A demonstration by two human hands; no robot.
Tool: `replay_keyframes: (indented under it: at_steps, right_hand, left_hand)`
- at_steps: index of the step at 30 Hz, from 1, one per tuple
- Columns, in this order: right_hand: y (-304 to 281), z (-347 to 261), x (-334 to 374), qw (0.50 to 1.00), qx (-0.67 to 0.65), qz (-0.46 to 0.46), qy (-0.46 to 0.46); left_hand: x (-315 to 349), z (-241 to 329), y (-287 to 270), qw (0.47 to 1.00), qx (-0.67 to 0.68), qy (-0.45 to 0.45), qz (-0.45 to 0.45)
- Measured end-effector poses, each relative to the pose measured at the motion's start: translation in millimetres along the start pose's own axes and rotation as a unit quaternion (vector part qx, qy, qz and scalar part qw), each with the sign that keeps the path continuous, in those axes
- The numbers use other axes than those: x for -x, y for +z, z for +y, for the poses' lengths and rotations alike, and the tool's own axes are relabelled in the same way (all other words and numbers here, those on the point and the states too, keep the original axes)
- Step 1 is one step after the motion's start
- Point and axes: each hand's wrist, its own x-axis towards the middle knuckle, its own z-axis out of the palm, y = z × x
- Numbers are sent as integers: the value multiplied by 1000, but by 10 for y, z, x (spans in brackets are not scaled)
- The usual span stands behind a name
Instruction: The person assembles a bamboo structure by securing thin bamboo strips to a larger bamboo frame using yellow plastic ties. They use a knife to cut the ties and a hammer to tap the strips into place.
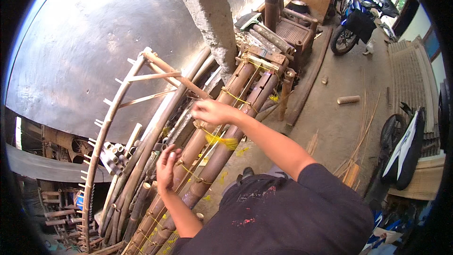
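Note:
Two long brown bamboo poles [245,92] lie side by side in front of me, lashed at intervals with thin yellow cord. A thicker band of yellow cord [222,140] is wound around them near the middle. Over the left pole, just beyond that band, is my right hand [212,112], its fingers curled together; anything inside them is too small or hidden to make out. My left hand [166,169] hovers at the left side of the poles, palm turned inward, fingers loosely bent and apart, holding nothing I can see.
A bamboo frame with pegs [111,113] stands at the left, beside stacked bamboo tubes [113,156]. A concrete post [207,19] rises behind the poles. A short bamboo piece [348,99] and thin strips [365,137] lie on the floor. A motorbike [356,21] is parked far right.

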Motion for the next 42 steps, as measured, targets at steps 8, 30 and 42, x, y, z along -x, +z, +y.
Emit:
replay_keyframes:
  at_steps: [8,30,42]
  right_hand:
    - [-774,-191,-223,992,62,-53,-92]
    - [-3168,1566,1212,968,234,4,92]
    - [-3277,1531,1145,958,270,-58,80]
  left_hand:
    - [-657,333,1880,991,-83,7,-101]
    - [-2517,-464,4177,861,-468,93,175]
    - [-2500,-361,4331,859,-453,76,227]
